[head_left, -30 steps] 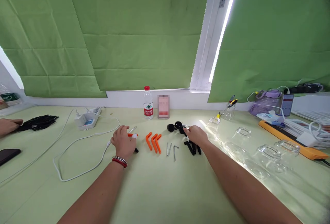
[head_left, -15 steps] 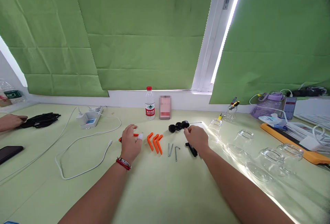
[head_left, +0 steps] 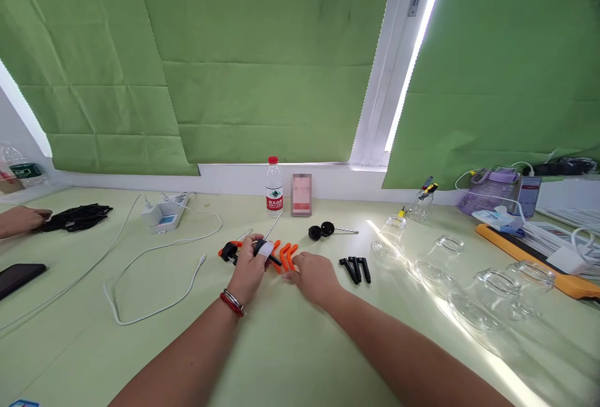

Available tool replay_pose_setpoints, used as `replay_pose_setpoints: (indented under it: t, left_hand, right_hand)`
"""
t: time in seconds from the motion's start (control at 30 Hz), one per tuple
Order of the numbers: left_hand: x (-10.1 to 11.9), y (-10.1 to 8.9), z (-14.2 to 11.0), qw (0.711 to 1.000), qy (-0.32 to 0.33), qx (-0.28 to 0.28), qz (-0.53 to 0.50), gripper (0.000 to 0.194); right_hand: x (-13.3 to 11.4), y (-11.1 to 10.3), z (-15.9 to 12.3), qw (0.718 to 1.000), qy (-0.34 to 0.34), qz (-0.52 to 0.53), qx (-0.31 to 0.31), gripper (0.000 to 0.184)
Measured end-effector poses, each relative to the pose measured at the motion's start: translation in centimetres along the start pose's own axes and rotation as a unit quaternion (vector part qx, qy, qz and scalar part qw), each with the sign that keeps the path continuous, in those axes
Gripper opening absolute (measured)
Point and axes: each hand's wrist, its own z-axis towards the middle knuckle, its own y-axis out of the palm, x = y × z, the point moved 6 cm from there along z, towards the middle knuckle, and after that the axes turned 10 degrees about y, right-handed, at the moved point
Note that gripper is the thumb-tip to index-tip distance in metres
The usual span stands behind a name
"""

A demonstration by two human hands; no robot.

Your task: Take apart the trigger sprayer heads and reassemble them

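Note:
My left hand (head_left: 248, 269), its thumb wrapped in white, is closed around a black round part (head_left: 259, 246) with a thin metal rod (head_left: 273, 226) sticking up from it. A short black bar (head_left: 275, 260) juts out to the right under the thumb. Just left of these fingers lies a black clamp-like piece (head_left: 229, 252) with orange parts. My right hand (head_left: 316, 277) has its fingertips together on the lower end of an orange bent piece (head_left: 291, 249); more orange bent pieces (head_left: 284, 256) lie alongside.
Two black round parts (head_left: 321, 231), one with a rod, lie beyond my right hand. Several black L-shaped pieces (head_left: 359, 269) lie to its right. A water bottle (head_left: 274, 191) stands behind, glass cups (head_left: 447, 254) right, a white cable (head_left: 164, 247) left. Another person's hand (head_left: 23, 221) touches black bundles (head_left: 77, 217).
My right hand has moved left from the black round parts to the orange pieces. One black round part is now in my left hand. The loose screws are hidden from view.

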Motion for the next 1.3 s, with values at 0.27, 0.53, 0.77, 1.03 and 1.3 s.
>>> replay_pose_setpoints:
  t: [0.27,0.53,0.77,1.03,1.3]
  left_hand:
    - [0.3,-0.5,0.3,0.999,0.011,0.019,0.028,0.036]
    - [0.3,-0.1,0.0,0.999,0.013,-0.015,0.045,0.034]
    - [0.6,1.5,-1.1,0.994,-0.019,-0.101,0.021,0.029]
    - [1.8,3.3,-3.0,0.972,-0.029,-0.229,0.047,0.024]
    - [2.1,4.1,-3.6,0.955,-0.02,-0.293,0.029,0.033]
  right_hand:
    - [2.2,1.1,0.8,0.995,0.088,0.044,-0.014,0.015]
    - [5.2,-2.0,-0.5,0.973,0.121,0.196,-0.015,0.027]
    - [8.2,-2.7,-4.7,0.763,0.133,0.616,-0.144,0.03]
    - [10.2,-0.2,-6.2,0.616,0.113,0.75,-0.214,0.024]
    - [9.7,0.5,-6.3,0.623,0.071,0.723,-0.291,0.025]
